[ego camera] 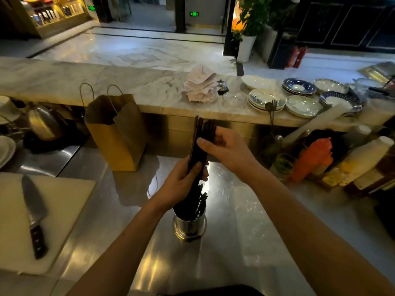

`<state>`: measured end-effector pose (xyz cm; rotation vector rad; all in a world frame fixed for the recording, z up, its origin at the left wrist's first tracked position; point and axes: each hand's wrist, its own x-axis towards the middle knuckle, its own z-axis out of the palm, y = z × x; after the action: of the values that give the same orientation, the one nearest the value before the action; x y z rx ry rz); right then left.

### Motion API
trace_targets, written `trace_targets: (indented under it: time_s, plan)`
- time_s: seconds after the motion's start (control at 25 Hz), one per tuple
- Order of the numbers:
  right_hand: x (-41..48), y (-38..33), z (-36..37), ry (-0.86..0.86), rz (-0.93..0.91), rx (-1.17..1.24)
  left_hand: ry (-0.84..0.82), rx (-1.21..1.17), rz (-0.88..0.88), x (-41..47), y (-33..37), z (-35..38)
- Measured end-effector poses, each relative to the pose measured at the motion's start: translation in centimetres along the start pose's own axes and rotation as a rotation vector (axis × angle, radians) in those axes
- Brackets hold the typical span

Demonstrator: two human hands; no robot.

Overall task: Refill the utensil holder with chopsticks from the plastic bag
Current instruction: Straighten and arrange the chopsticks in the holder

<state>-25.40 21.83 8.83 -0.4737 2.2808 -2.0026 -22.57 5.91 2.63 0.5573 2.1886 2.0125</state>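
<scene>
A bundle of chopsticks (197, 159) is held by both hands. Its lower half is wrapped by the curled left hand (181, 184). Its upper half is gripped by the right hand (226, 150), thumb in front. The bundle is held nearly upright, with its low ends down in the holder (189, 225). The holder is stood on the steel worktop (235, 242). From the holder, a paper bag (116, 135) is seen at 10 o'clock. A board (70, 195) with a knife (32, 199) laid on it is seen at 9 o'clock. Plates (267, 100) are stacked at 1 o'clock, and bottles (363, 159) are kept at 2 o'clock.
</scene>
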Motion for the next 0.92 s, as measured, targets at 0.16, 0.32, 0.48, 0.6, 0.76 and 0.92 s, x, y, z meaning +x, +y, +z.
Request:
trace_targets:
  time_s: [0.16, 0.32, 0.48, 0.6, 0.76, 0.92]
  plan:
    - [-0.3, 0.6, 1.0, -0.070, -0.033, 0.030, -0.029, 0.086, 0.006, -1.1, -1.5, 0.5]
    - [-0.6, 1.9, 2.5, -0.079, -0.057, -0.108, -0.011, 0.153, -0.050, -1.5, -3.6, 0.0]
    - [-1.8, 4.4, 3.8, -0.053, 0.006, -0.147, -0.030, 0.273, -0.090, -2.2, -5.2, -0.6]
    - [-2.8, 6.0, 4.6, -0.021, 0.025, -0.162, -0.016, 0.379, -0.114, -2.6, -6.2, -0.9]
    - [-3.7, 7.9, 5.3, 0.082, 0.059, -0.143, 0.041, 0.458, -0.122, -3.2, -6.3, -0.8]
    - [-4.7, 9.4, 5.5, 0.181, 0.054, -0.125, 0.200, 0.504, -0.023, -4.4, -6.4, -1.5]
